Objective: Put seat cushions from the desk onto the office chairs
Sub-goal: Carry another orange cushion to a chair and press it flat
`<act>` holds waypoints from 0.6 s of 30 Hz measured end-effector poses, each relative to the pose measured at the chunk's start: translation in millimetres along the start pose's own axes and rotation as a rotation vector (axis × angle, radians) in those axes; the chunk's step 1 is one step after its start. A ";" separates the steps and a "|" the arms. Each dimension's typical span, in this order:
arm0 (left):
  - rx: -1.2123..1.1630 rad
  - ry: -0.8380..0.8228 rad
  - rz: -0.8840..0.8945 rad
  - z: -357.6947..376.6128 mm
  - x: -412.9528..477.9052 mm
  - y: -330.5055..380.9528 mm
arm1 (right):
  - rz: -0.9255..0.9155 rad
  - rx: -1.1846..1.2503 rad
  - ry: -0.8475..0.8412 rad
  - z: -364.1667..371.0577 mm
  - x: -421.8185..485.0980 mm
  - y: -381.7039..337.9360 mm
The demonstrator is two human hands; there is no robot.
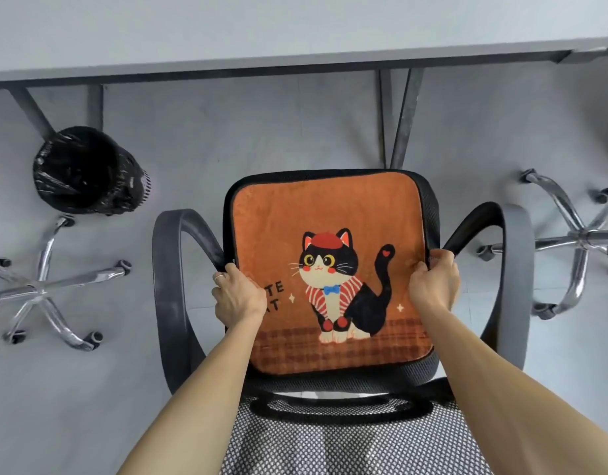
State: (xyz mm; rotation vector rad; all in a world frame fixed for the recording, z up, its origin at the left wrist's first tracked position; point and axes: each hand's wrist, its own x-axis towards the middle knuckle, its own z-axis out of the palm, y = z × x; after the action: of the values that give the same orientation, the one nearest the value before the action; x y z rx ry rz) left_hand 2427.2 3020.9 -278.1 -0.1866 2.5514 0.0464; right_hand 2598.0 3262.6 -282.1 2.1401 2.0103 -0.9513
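An orange seat cushion (330,214) printed with a black-and-white cat lies flat on the seat of a black mesh office chair (429,214), covering almost all of it. My left hand (237,296) grips the cushion's left edge and my right hand (432,282) grips its right edge, both at mid-height. The chair's mesh backrest (347,440) is nearest me, and its curved armrests (169,286) flank the seat.
The grey desk (295,29) runs across the top, its legs (402,121) just beyond the chair. A bin with a black bag (86,169) stands on the floor at left. Chrome chair bases sit at left (45,289) and right (580,238).
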 end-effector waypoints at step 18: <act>0.363 0.053 0.915 42.1 31.4 -4.4 | -0.655 -0.609 -0.143 52.1 -14.3 39.1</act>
State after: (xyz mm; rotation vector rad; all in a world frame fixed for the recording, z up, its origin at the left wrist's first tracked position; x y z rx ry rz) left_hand 2424.9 3015.7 -330.5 1.1188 2.4233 -0.0731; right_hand 2614.2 3221.1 -331.8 1.0985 2.5303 -0.4028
